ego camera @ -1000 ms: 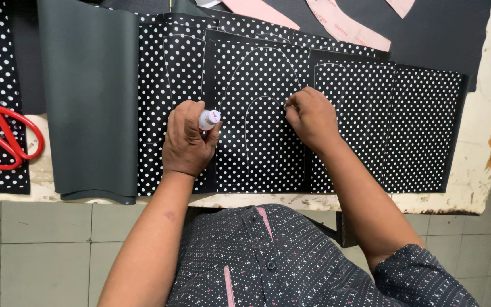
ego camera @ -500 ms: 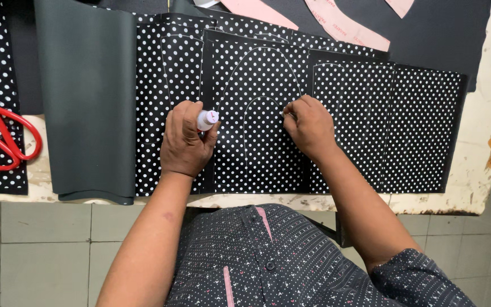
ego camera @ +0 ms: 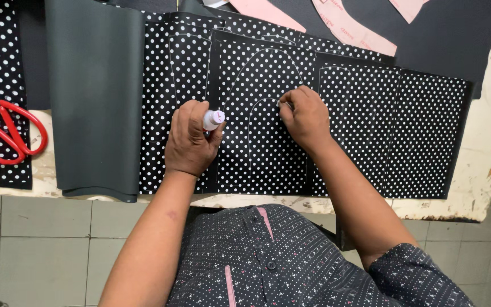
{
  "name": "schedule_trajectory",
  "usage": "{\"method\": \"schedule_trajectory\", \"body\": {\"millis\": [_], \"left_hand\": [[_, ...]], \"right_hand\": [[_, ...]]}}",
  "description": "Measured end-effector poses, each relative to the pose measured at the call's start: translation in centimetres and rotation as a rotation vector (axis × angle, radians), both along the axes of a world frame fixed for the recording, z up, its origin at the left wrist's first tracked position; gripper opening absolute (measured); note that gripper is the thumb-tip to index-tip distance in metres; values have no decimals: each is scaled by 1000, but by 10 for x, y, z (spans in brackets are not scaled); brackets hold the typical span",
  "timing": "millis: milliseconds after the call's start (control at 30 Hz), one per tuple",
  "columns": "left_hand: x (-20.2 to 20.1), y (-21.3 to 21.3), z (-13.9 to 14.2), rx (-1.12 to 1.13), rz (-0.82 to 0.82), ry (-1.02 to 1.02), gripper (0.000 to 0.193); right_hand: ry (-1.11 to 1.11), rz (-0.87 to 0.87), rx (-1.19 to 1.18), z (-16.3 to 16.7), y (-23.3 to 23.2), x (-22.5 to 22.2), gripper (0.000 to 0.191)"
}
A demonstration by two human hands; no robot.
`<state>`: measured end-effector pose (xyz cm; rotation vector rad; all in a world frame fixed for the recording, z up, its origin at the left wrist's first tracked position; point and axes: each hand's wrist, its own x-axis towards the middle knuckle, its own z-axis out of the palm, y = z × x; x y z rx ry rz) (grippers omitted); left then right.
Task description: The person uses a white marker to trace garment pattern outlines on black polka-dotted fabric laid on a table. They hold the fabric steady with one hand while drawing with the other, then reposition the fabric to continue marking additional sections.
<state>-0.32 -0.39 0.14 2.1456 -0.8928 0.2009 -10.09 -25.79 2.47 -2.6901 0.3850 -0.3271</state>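
the left hand (ego camera: 188,142) is curled into a fist on the polka-dot fabric (ego camera: 257,142), fingers wrapped tight around a small white-capped bottle (ego camera: 213,119) whose cap pokes out just beyond the thumb and forefinger. the right hand (ego camera: 308,116) rests on the same fabric, well apart from the left, fingers bunched narrow with the tips pinched down at a thin white curved line (ego camera: 251,119) drawn on the cloth; whether they hold something small there, i cannot tell. the fabric lies flat under both hands, in overlapping black panels with white dots, spreading out past the right-hand fingers toward the worn table edge (ego camera: 484,170). beyond the left knuckles a plain dark grey sheet (ego camera: 95,96) lies over the cloth, and further out that way sit red-handled scissors (ego camera: 7,133). above the fingertips, far side, lie pink paper patterns (ego camera: 348,25).
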Motion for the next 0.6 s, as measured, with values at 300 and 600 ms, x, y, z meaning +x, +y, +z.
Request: {"method": "schedule_trajectory", "body": {"millis": [300,600], "left_hand": [[-1,-1,0,-10,0,-8,61],[1,-2,2,-2,-9,-7,62]], "right_hand": [[36,4,8,2,-6,0,7],[109,-288,445,13,-21,-11,16]]}}
